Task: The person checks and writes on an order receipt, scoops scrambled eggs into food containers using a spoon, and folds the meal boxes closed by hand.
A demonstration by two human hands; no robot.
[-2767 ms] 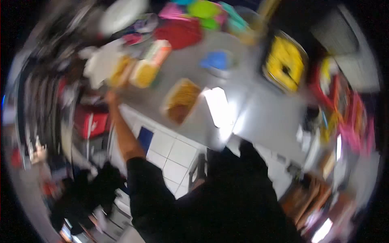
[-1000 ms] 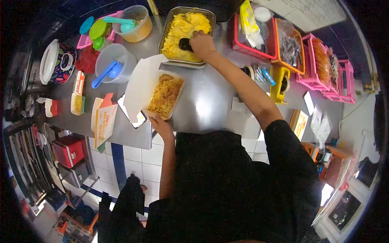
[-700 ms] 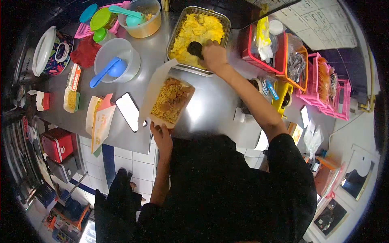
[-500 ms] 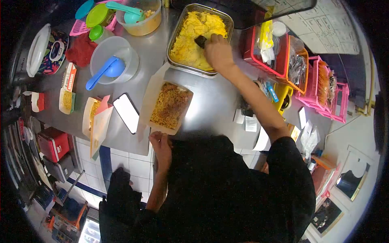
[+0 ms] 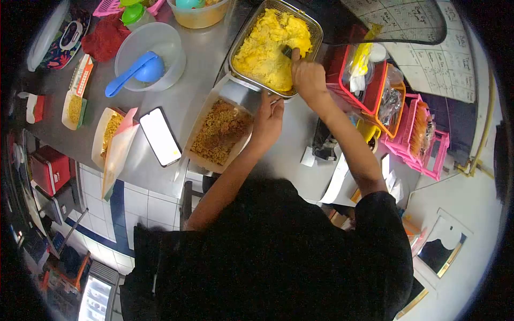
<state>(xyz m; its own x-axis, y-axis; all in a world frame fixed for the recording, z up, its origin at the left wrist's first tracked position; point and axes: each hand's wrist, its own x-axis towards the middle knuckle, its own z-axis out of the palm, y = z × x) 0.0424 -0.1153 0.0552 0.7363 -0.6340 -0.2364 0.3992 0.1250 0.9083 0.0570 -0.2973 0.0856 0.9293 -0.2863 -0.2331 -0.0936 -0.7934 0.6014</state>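
Observation:
My right hand [image 5: 309, 80] is closed around a dark utensil [image 5: 287, 52], whose end is sunk in the scrambled egg [image 5: 270, 40]; its kind is not clear. The egg fills a deep metal tray [image 5: 319, 40] with a mesh-like wall. My left hand [image 5: 267, 122] reaches over the right side of an open paper box [image 5: 194, 147], its thumb and fingers pinched at the tray's near rim. Brown noodles [image 5: 218, 131] with a darker topping lie in the box, just below the tray.
A white-screened phone [image 5: 159, 136] and filled paper boxes [image 5: 101, 139] stand left. Behind them is a clear tub [image 5: 179, 64] with a blue scoop [image 5: 149, 68]. Red [image 5: 336, 80], orange [image 5: 399, 125] and pink baskets [image 5: 423, 163] stand right, near a black container [image 5: 324, 142].
My left hand has left the noodle box's near edge and moved up to the tray's rim. My right hand has shifted the utensil toward the tray's right side. The camera view has shifted too.

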